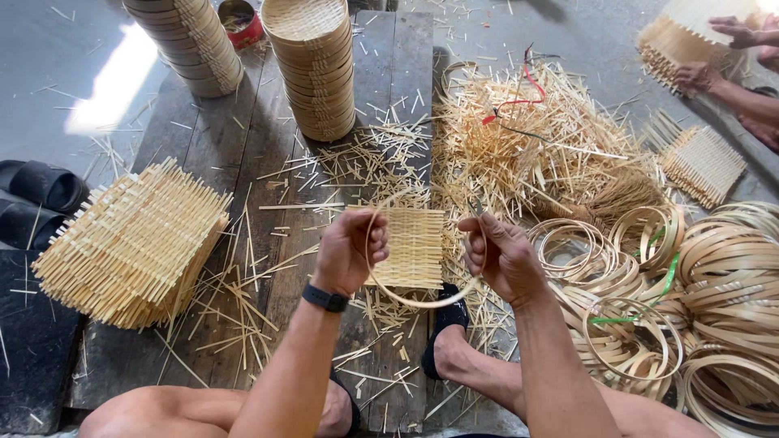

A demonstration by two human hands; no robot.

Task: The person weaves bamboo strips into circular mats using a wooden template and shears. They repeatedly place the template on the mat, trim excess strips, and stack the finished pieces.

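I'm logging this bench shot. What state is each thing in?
Left hand: gripping hoop.
Right hand: gripping hoop.
Hoop: held around mat.
Mat: flat, inside hoop.
Mat stack: piled, tilted.
Baskets: nested, upright.
Hoop pile: loose, heaped.

two basket stacks (312,65), two black sandals (40,186)

Behind the left hand (350,251) and right hand (505,258), parts of the thin bamboo hoop (422,302) out of sight, and the near edge of the woven mat (414,247) covered too. Up top, both stacks of woven baskets (312,73) sliced off by the frame, red tin (239,23) half gone, another person's hands (714,57) cropped at the right edge. Under the right forearm, black sandal (448,320) only partly showing; coil pile (722,284) running out of frame at right.
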